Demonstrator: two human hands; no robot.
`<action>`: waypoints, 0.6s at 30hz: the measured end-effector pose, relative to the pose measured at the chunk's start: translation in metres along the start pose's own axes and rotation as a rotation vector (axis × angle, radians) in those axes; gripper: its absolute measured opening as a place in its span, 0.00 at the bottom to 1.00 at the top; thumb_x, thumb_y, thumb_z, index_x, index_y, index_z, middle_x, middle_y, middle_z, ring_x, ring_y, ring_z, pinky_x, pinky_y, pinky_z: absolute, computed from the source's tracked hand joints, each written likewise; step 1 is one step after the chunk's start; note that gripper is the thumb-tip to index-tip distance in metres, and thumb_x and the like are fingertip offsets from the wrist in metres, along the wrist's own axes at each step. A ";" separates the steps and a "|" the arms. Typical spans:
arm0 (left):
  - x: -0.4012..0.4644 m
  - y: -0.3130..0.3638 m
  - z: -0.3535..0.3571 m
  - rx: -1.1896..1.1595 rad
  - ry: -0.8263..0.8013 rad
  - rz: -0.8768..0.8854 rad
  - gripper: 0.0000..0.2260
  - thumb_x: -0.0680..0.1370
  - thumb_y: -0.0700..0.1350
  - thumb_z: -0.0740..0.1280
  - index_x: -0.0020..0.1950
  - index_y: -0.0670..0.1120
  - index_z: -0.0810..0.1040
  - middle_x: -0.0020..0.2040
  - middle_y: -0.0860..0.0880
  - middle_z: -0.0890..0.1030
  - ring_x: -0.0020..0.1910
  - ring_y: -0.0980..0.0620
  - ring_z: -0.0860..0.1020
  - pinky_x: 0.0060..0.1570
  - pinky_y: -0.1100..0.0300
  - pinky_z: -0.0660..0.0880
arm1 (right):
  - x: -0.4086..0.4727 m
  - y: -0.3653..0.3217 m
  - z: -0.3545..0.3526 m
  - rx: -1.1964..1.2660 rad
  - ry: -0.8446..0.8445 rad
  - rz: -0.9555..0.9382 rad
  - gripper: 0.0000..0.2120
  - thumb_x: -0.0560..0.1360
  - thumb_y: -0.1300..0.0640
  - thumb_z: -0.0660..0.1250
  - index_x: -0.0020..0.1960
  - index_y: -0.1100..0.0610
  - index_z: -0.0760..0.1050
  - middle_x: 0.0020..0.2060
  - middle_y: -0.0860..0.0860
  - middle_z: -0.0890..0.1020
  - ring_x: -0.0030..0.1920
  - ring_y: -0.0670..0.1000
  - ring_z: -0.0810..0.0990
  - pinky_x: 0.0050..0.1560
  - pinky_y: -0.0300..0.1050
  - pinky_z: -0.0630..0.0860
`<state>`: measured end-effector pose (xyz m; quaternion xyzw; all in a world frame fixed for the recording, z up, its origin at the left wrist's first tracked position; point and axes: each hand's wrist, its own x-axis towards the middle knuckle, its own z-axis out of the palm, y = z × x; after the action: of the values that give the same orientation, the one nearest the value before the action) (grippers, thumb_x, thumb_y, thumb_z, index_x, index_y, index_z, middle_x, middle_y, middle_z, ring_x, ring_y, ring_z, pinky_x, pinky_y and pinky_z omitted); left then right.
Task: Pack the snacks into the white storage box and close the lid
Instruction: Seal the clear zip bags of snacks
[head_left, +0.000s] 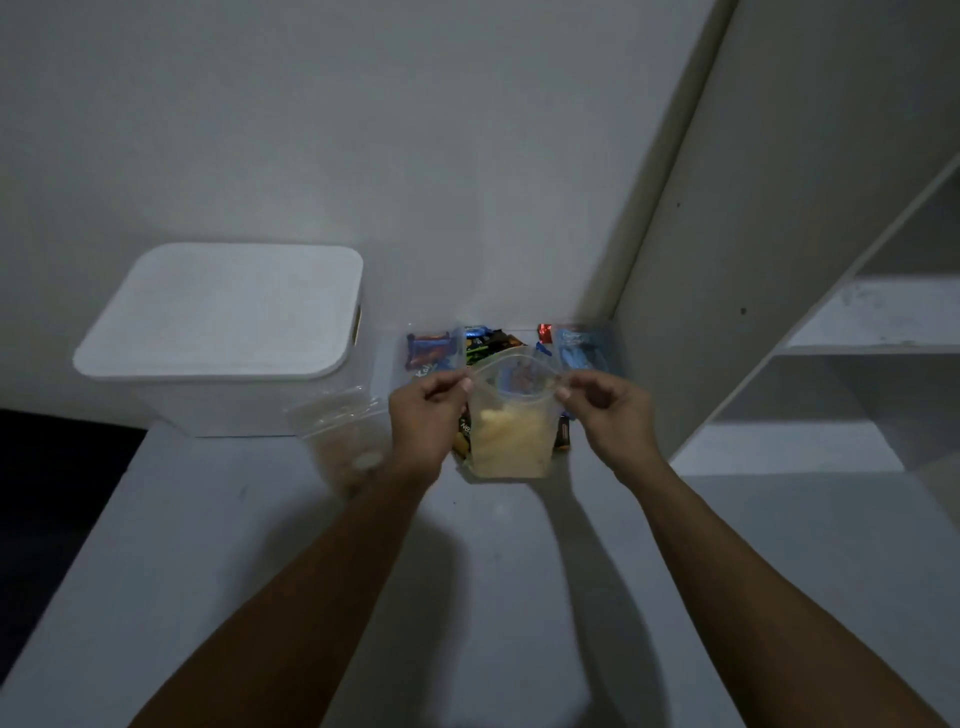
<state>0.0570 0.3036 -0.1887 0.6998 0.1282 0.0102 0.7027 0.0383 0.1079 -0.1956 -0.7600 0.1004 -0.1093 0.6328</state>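
Note:
A clear zip bag (511, 431) with pale yellow snack pieces in it hangs upright over the white table (311, 571). My left hand (426, 415) pinches its top left corner and my right hand (608, 410) pinches its top right corner, so the mouth gapes. Behind the bag lies a pile of wrapped snacks (483, 345) in blue, red, green and black wrappers. The white storage box (223, 332) stands at the back left with its lid on. A second clear bag (337, 436) of snacks lies beside the box, left of my left wrist.
A white wall rises behind the table. A white shelf unit (831, 332) with open compartments stands at the right, close to the snack pile. The table's left edge drops off into a dark area (47, 493).

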 end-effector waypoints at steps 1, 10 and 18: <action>-0.002 0.006 -0.005 -0.011 0.018 0.021 0.07 0.75 0.38 0.70 0.52 0.40 0.83 0.47 0.43 0.85 0.45 0.49 0.82 0.49 0.54 0.80 | -0.004 -0.008 -0.002 0.022 -0.002 -0.012 0.06 0.72 0.66 0.72 0.46 0.58 0.82 0.38 0.47 0.84 0.37 0.39 0.82 0.45 0.37 0.81; -0.024 0.046 -0.044 -0.083 0.006 0.197 0.08 0.74 0.35 0.70 0.39 0.47 0.80 0.37 0.47 0.81 0.40 0.50 0.78 0.44 0.58 0.77 | -0.042 -0.069 0.000 0.081 0.007 -0.095 0.08 0.72 0.64 0.72 0.39 0.52 0.83 0.38 0.54 0.85 0.39 0.48 0.83 0.45 0.37 0.79; -0.043 0.069 -0.061 -0.117 -0.054 0.231 0.05 0.71 0.33 0.72 0.40 0.42 0.82 0.34 0.49 0.81 0.31 0.60 0.78 0.40 0.67 0.79 | -0.074 -0.101 0.005 0.135 -0.048 -0.124 0.01 0.72 0.63 0.73 0.42 0.60 0.82 0.38 0.58 0.85 0.37 0.48 0.84 0.40 0.35 0.78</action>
<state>0.0150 0.3570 -0.1125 0.6678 0.0268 0.0798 0.7396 -0.0295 0.1519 -0.1002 -0.7229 0.0301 -0.1364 0.6767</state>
